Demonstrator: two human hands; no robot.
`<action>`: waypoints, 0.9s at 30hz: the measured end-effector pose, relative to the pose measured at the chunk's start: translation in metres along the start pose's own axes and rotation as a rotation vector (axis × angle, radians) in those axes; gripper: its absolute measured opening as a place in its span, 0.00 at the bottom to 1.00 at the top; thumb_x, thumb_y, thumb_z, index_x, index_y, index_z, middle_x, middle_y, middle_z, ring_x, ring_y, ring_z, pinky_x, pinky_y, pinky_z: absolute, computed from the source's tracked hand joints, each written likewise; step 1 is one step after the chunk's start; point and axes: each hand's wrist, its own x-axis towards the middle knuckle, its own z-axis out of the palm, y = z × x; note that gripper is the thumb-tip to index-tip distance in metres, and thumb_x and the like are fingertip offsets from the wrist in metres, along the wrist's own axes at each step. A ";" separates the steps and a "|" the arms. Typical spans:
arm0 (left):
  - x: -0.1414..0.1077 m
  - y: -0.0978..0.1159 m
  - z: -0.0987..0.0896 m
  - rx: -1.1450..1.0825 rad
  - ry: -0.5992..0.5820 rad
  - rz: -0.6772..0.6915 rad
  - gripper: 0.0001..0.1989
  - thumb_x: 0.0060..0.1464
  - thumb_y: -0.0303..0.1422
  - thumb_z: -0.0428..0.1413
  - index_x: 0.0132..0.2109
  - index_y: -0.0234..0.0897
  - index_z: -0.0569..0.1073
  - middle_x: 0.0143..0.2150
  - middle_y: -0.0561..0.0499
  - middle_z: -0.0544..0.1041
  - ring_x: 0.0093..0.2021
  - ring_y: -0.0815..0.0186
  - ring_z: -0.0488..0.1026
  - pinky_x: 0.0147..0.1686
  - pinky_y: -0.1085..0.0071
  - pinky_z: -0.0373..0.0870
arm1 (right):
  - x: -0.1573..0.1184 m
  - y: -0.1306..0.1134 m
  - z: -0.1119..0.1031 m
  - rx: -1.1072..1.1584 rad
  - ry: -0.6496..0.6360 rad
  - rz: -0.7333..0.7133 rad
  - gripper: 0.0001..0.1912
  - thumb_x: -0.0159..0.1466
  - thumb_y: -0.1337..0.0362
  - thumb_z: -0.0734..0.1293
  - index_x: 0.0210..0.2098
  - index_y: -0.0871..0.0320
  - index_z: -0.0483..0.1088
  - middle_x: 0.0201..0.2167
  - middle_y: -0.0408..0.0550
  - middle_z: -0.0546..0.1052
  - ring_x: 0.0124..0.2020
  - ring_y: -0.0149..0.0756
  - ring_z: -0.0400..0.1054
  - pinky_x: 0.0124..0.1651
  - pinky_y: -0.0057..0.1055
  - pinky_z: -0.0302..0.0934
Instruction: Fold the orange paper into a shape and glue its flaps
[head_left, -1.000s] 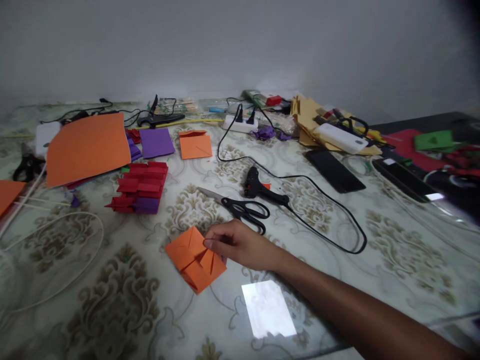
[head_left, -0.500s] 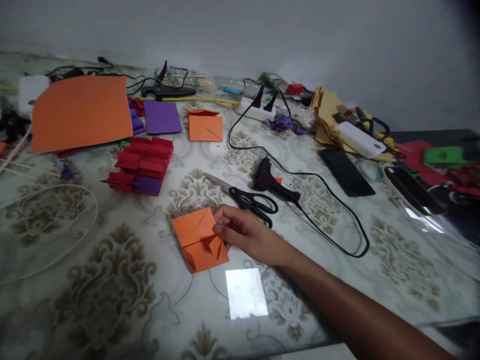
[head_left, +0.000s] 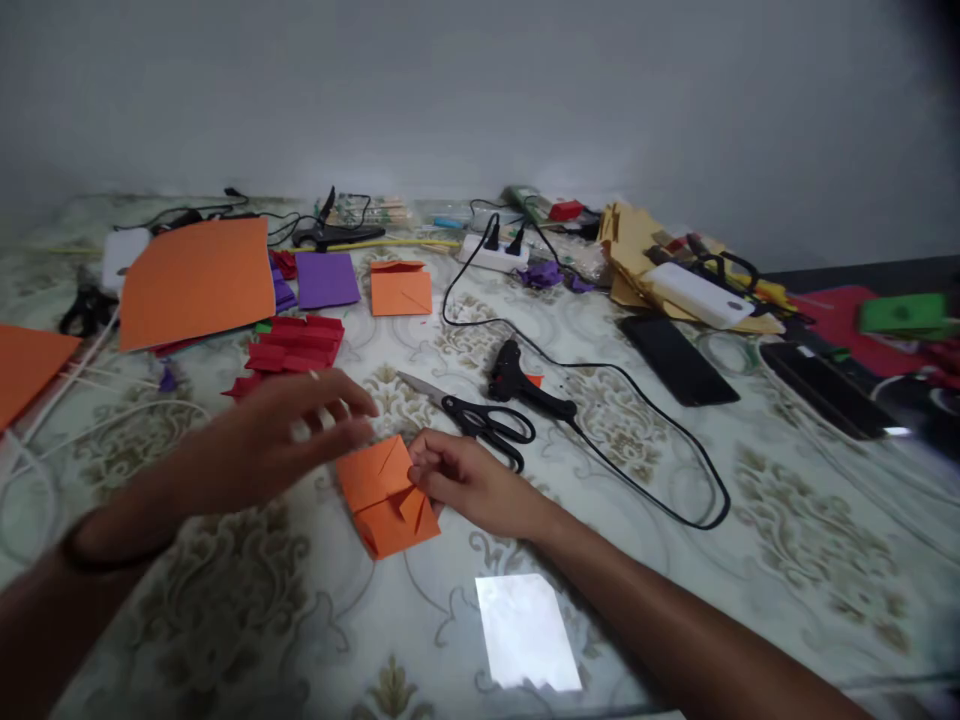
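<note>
My right hand [head_left: 472,480] pinches the right edge of a folded orange paper square [head_left: 375,475], whose creases and small raised flaps face up. Over the paper's upper left hovers my left hand [head_left: 285,435], slightly blurred, fingers apart and holding nothing. Behind it sits a red folded paper piece [head_left: 300,340], partly covered by that hand. Just beyond my right hand lie black-handled scissors [head_left: 491,420] with the blades pointing left. A black glue gun [head_left: 529,380] rests to their right, its cable looping across the cloth.
Orange sheets [head_left: 202,285], a purple square [head_left: 327,280] and another folded orange piece [head_left: 401,292] lie farther back. A white power strip [head_left: 491,252] is by the wall. On the right are a black phone [head_left: 675,360] and yellow paper [head_left: 622,245]. A bright reflection shows near the front.
My left hand has come into view from the left and reached over the orange paper. My right hand keeps its pinch on the paper. The camera view has tilted up slightly.
</note>
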 end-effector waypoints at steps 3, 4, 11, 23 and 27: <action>0.006 0.004 0.021 0.058 -0.189 -0.007 0.15 0.65 0.44 0.56 0.43 0.36 0.75 0.34 0.54 0.75 0.32 0.67 0.69 0.31 0.72 0.63 | -0.001 -0.001 0.002 -0.070 0.016 -0.037 0.12 0.68 0.56 0.70 0.36 0.55 0.66 0.26 0.36 0.67 0.26 0.29 0.63 0.30 0.25 0.62; 0.008 0.003 0.028 0.074 -0.252 -0.002 0.14 0.65 0.42 0.55 0.37 0.36 0.72 0.30 0.56 0.71 0.30 0.68 0.65 0.29 0.72 0.59 | -0.001 -0.001 0.002 -0.103 0.033 -0.054 0.11 0.68 0.58 0.70 0.35 0.55 0.66 0.26 0.37 0.67 0.26 0.29 0.61 0.30 0.25 0.59; 0.012 -0.010 0.056 -0.105 -0.414 -0.058 0.17 0.64 0.38 0.54 0.28 0.38 0.60 0.25 0.59 0.58 0.27 0.71 0.55 0.25 0.73 0.51 | -0.003 -0.006 0.000 -0.207 0.049 -0.107 0.10 0.66 0.62 0.69 0.31 0.55 0.64 0.24 0.36 0.63 0.25 0.28 0.54 0.27 0.26 0.50; 0.014 -0.024 0.050 -0.329 -0.519 -0.047 0.18 0.60 0.30 0.56 0.25 0.38 0.56 0.21 0.61 0.53 0.23 0.73 0.49 0.21 0.72 0.45 | -0.010 -0.008 0.004 -0.177 0.018 -0.007 0.19 0.70 0.54 0.69 0.28 0.54 0.62 0.20 0.37 0.66 0.22 0.29 0.58 0.25 0.27 0.51; 0.014 -0.024 0.052 -0.320 -0.532 0.024 0.19 0.57 0.27 0.57 0.24 0.39 0.56 0.20 0.61 0.52 0.22 0.73 0.49 0.21 0.71 0.46 | -0.009 -0.009 0.004 -0.260 0.017 -0.053 0.19 0.70 0.58 0.69 0.26 0.54 0.61 0.20 0.36 0.60 0.22 0.28 0.51 0.24 0.28 0.46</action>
